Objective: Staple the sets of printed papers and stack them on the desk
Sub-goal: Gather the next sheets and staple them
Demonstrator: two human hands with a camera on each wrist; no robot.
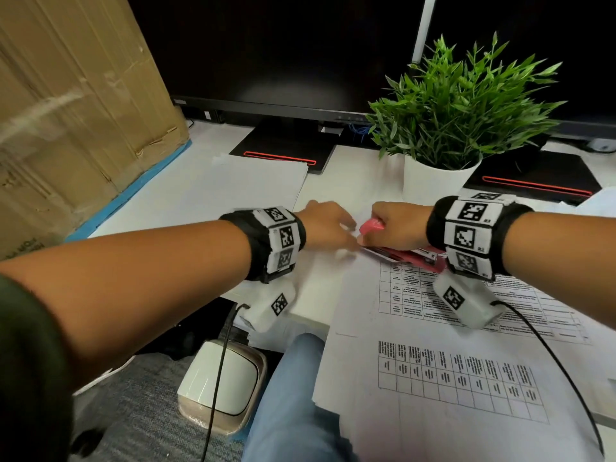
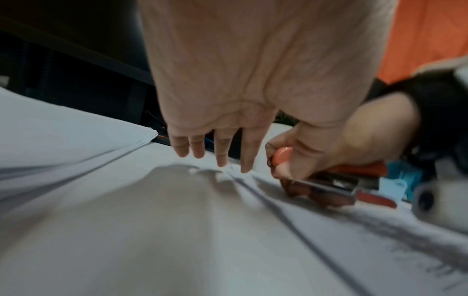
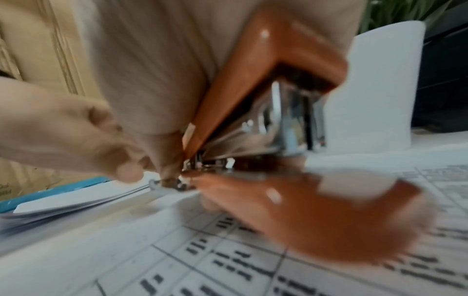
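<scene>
Gripping the red stapler (image 1: 396,251), the right hand (image 1: 398,226) curls its fingers over the top arm and, in the right wrist view, under the base, with the stapler's mouth over the far left corner of a printed set of papers (image 1: 466,345) that carries tables of text. That set lies on the white bench (image 1: 350,181), its near end hanging over the bench edge towards the person's lap. Just left of the stapler, the left hand (image 1: 328,225) is spread with straight fingers (image 2: 247,152) whose tips reach down to the paper by the stapler's nose; the blur makes it hard to say whether they press on it. Left of the stapler and farther back lies a stack of white sheets (image 1: 253,181). Behind the stapler stands a green plant in a white pot (image 1: 433,181), with a dark monitor (image 1: 283,51) beyond it.
</scene>
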